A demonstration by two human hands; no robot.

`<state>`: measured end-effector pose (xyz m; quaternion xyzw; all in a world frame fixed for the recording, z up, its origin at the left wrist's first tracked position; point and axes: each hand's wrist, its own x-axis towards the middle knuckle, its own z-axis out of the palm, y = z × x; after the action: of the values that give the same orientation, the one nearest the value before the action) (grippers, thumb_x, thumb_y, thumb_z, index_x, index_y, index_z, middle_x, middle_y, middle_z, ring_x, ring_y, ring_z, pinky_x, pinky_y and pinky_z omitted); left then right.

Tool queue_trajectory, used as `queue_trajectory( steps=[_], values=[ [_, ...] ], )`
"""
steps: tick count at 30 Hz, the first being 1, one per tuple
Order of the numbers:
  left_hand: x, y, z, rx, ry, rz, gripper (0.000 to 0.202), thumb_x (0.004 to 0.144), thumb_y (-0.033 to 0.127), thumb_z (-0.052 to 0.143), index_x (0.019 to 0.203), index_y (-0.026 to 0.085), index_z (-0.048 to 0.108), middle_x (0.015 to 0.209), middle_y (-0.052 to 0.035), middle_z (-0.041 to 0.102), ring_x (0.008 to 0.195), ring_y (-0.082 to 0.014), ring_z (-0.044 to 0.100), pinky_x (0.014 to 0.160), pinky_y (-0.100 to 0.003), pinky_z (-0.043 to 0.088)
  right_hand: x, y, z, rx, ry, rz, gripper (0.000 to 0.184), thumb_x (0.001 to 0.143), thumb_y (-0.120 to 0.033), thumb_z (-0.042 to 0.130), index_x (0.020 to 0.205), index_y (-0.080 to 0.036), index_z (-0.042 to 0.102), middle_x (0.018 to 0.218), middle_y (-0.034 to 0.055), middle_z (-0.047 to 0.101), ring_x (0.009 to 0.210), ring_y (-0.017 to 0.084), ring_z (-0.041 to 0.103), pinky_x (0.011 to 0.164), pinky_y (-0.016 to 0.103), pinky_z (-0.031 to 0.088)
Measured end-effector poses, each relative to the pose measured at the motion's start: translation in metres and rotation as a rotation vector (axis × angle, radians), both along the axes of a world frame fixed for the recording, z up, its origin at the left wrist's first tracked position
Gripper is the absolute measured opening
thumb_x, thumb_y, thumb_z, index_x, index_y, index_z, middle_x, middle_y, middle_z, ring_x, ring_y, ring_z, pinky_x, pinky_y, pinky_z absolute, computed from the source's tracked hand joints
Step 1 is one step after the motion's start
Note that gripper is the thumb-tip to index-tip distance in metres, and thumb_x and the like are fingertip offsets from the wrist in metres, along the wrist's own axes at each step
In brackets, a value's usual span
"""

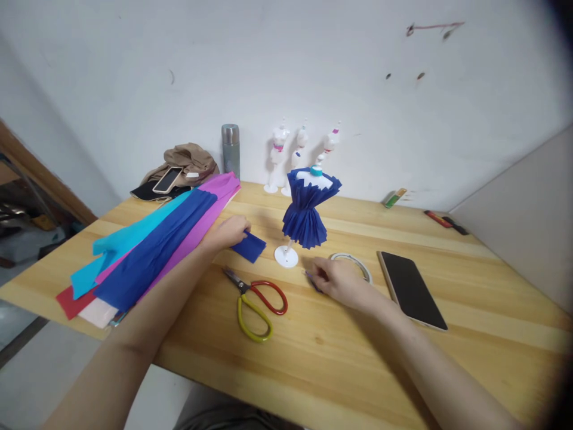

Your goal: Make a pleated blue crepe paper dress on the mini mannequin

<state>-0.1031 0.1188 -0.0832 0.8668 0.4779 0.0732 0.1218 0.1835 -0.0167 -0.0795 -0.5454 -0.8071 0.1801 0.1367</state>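
Observation:
My left hand (230,231) rests closed on a small piece of dark blue crepe paper (250,246), just right of a fan of long crepe paper strips (152,248) in cyan, blue, magenta and red. My right hand (336,280) lies on the table with its fingers pinched on something small and dark that I cannot make out, beside a roll of clear tape (356,261). Between the hands stands a small white mannequin (304,209) on a round base, wearing a pleated dark blue paper dress. Scissors (256,300) with one red and one yellow handle lie in front, closed.
A black phone (410,288) lies to the right. Three bare white mannequins (298,152), a grey flask (230,149), a bundle of brown cloth with another phone (168,178) and small items (396,197) line the wall. The table's near edge (268,382) runs diagonally.

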Motion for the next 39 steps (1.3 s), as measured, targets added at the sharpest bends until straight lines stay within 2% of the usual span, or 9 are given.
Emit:
queue_trajectory(
  steps=[4,7,10,14,19,25,29,34,39],
  values=[
    [-0.005,0.001,-0.002,0.028,-0.008,0.111,0.018,0.08,0.019,0.052,0.08,0.017,0.07,0.088,-0.0089,0.069,0.086,-0.0211,0.06,0.081,-0.031,0.044,0.004,0.005,-0.012,-0.06,0.25,-0.124,0.007,0.08,-0.024,0.051,0.074,-0.023,0.054,0.063,-0.001,0.064,0.056,0.015,0.055,0.055,0.027,0.039],
    [-0.005,0.0,-0.002,0.057,-0.033,0.195,0.02,0.084,0.024,0.052,0.084,0.017,0.07,0.089,-0.0095,0.071,0.086,-0.0219,0.061,0.079,-0.032,0.044,0.006,0.008,-0.019,-0.107,0.399,-0.19,0.013,0.083,-0.032,0.052,0.081,-0.022,0.061,0.063,-0.0001,0.068,0.057,0.017,0.061,0.057,0.029,0.044],
    [-0.006,0.001,-0.003,0.087,-0.066,0.278,0.021,0.086,0.026,0.051,0.084,0.017,0.07,0.09,-0.0107,0.071,0.086,-0.0232,0.062,0.078,-0.032,0.044,0.007,0.008,-0.018,-0.066,0.402,-0.3,0.02,0.084,-0.036,0.052,0.073,-0.022,0.061,0.055,-0.0001,0.065,0.051,0.017,0.059,0.054,0.028,0.042],
    [-0.013,0.004,-0.005,0.103,-0.104,0.38,0.022,0.087,0.026,0.05,0.09,0.018,0.071,0.096,-0.0106,0.073,0.088,-0.0227,0.064,0.078,-0.032,0.045,0.006,0.008,-0.009,0.029,0.225,-0.349,0.025,0.084,-0.037,0.049,0.063,-0.024,0.052,0.048,0.0003,0.059,0.05,0.019,0.057,0.053,0.029,0.036],
    [-0.016,0.006,-0.004,0.092,-0.119,0.454,0.021,0.087,0.027,0.052,0.091,0.018,0.07,0.097,-0.0102,0.073,0.091,-0.023,0.065,0.078,-0.031,0.045,0.004,0.009,-0.008,0.109,0.102,-0.301,0.025,0.083,-0.034,0.051,0.061,-0.025,0.045,0.055,0.0019,0.06,0.055,0.019,0.056,0.055,0.029,0.035],
    [-0.015,0.006,-0.002,0.134,-0.095,0.583,0.026,0.089,0.025,0.047,0.097,0.017,0.07,0.1,-0.0152,0.072,0.1,-0.0285,0.065,0.083,-0.036,0.046,0.005,0.005,-0.011,0.049,0.022,-0.058,0.007,0.077,-0.019,0.058,0.072,-0.022,0.062,0.074,0.0034,0.066,0.068,0.019,0.06,0.064,0.029,0.041],
    [-0.018,0.006,-0.002,0.137,-0.089,0.631,0.025,0.088,0.024,0.048,0.094,0.015,0.071,0.099,-0.0163,0.072,0.099,-0.0295,0.065,0.083,-0.037,0.047,0.003,0.004,-0.017,0.106,-0.072,-0.027,0.022,0.082,-0.011,0.049,0.07,-0.02,0.065,0.079,0.0061,0.068,0.071,0.018,0.061,0.062,0.029,0.04],
    [-0.02,0.006,-0.003,0.107,-0.117,0.651,0.028,0.09,0.032,0.049,0.091,0.016,0.072,0.095,-0.0138,0.073,0.096,-0.027,0.067,0.082,-0.034,0.048,-0.002,0.003,-0.024,0.144,-0.211,-0.114,0.021,0.09,-0.023,0.051,0.077,-0.019,0.067,0.08,0.0074,0.07,0.069,0.019,0.064,0.057,0.027,0.035],
    [-0.021,0.01,-0.007,0.082,-0.154,0.658,0.031,0.091,0.031,0.047,0.094,0.016,0.074,0.096,-0.0131,0.074,0.095,-0.0256,0.067,0.081,-0.033,0.048,0.0,-0.002,-0.025,0.24,-0.112,-0.037,0.028,0.094,-0.033,0.048,0.077,-0.02,0.065,0.078,0.0073,0.068,0.067,0.02,0.063,0.058,0.029,0.038]
  ],
)
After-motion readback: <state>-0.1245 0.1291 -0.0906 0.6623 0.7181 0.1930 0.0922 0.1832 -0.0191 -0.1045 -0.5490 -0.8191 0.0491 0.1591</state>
